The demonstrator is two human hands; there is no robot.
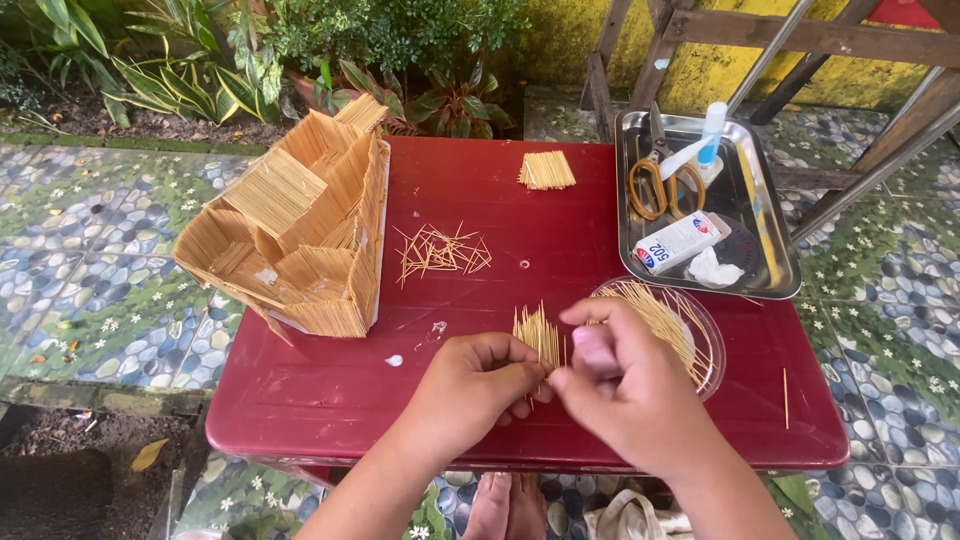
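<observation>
The stick house (300,225) at upper left looks half built; left hand (470,385) and right hand (620,385) both pinch a toothpick panel (537,335), loose sticks (440,250) unused mid-frame.

left hand (470,385): bare, no ring | right hand (620,385): bare, no watch | forearms: sleeveless | feet: bare

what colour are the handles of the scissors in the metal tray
Orange handles on the scissors, lying in the metal tray; the head view shows them.
</observation>
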